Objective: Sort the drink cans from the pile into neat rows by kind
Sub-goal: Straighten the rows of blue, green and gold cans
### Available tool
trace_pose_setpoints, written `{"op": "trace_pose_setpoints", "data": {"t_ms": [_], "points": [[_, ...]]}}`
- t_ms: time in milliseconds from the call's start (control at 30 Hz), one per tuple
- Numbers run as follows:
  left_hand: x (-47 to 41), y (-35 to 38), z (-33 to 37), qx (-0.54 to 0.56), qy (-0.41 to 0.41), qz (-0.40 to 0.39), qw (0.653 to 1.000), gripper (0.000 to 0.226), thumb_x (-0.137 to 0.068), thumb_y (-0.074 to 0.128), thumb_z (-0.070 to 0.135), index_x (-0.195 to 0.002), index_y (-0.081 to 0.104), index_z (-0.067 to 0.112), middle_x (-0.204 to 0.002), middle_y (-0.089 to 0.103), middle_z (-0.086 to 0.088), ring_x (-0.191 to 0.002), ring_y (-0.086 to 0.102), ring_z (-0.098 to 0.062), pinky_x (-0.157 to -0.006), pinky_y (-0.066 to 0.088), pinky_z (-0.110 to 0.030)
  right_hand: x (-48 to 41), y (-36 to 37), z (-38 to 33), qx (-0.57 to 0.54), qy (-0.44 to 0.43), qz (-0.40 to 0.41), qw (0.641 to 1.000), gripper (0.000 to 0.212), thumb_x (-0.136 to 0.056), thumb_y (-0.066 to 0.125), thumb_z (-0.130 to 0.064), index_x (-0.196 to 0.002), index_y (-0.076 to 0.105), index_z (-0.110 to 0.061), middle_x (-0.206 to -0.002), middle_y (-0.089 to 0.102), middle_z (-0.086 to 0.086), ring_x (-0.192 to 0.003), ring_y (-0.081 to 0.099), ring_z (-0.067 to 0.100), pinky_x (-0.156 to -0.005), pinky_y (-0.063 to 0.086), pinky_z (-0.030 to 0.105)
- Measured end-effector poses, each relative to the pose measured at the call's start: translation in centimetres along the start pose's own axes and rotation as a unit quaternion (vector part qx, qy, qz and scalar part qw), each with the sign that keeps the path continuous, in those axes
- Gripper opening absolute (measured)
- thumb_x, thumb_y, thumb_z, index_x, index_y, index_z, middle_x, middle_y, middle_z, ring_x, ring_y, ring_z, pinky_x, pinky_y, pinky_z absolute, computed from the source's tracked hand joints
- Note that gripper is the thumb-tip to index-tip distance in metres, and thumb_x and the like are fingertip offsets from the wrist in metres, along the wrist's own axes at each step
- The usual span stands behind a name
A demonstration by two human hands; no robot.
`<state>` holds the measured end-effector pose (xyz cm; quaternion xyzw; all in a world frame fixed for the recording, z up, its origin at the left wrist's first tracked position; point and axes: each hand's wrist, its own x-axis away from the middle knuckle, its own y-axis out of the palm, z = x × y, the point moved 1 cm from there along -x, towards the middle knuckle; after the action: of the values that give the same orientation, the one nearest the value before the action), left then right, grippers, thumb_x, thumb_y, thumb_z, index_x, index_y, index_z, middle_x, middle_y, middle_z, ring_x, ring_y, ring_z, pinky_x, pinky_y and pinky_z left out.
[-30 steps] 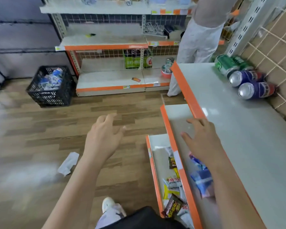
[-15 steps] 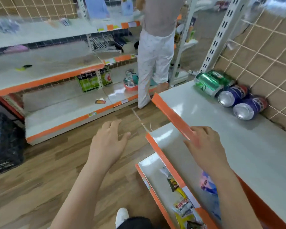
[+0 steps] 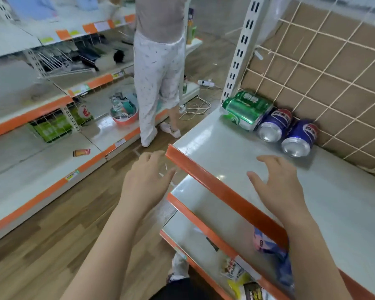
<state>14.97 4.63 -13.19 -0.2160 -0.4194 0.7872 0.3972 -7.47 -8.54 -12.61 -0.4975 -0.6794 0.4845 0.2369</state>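
Several drink cans lie on their sides at the back of the top shelf [image 3: 217, 148], against the wire mesh. Two green cans [image 3: 246, 111] are stacked at the left end. Beside them lie two blue cans, one [image 3: 274, 124] touching the green ones and another [image 3: 300, 138] further right. My right hand [image 3: 278, 187] hovers over the shelf with fingers spread, empty, a short way in front of the blue cans. My left hand [image 3: 145, 180] is out over the aisle floor, left of the shelf's orange edge, fingers apart and empty.
A person in white trousers [image 3: 158, 83] stands in the aisle ahead. Lower shelves [image 3: 188, 226] below hold snack packets [image 3: 234, 269]. Opposite shelving [image 3: 41, 176] lines the left side. A white upright post [image 3: 238, 50] rises behind the green cans. Cables [image 3: 195, 107] lie on the floor.
The view has swung right and closer to the shelf. My right hand has moved up over the top shelf toward the cans. My left hand stays open over the floor.
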Motion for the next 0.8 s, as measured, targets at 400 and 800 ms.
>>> {"op": "trace_pose_setpoints", "data": {"t_ms": [400, 800], "points": [[-11.7, 3.1, 8.0, -0.002, 0.114, -0.041, 0.993, 0.049, -0.091, 0.054, 0.039, -0.135, 0.043, 0.022, -0.136, 0.046, -0.003, -0.124, 0.043, -0.020, -0.093, 0.036, -0.033, -7.5, -1.9, 4.6, -0.045, 0.046, 0.157, 0.986, 0.028, -0.079, 0.063, -0.020, -0.104, 0.064, -0.007, -0.102, 0.062, 0.012, -0.098, 0.054, 0.034, -0.083, 0.028, 0.019], [-19.7, 8.0, 12.5, 0.029, 0.156, -0.105, 0.982, 0.057, -0.090, 0.052, 0.046, -0.138, 0.037, 0.021, -0.122, 0.050, -0.014, -0.111, 0.051, -0.030, -0.083, 0.040, -0.037, -9.5, -1.9, 8.8, -0.085, 0.248, 0.100, 0.960, 0.053, -0.087, 0.060, -0.034, -0.134, 0.045, -0.013, -0.133, 0.048, 0.010, -0.122, 0.043, 0.027, -0.101, 0.035, 0.036]]}}
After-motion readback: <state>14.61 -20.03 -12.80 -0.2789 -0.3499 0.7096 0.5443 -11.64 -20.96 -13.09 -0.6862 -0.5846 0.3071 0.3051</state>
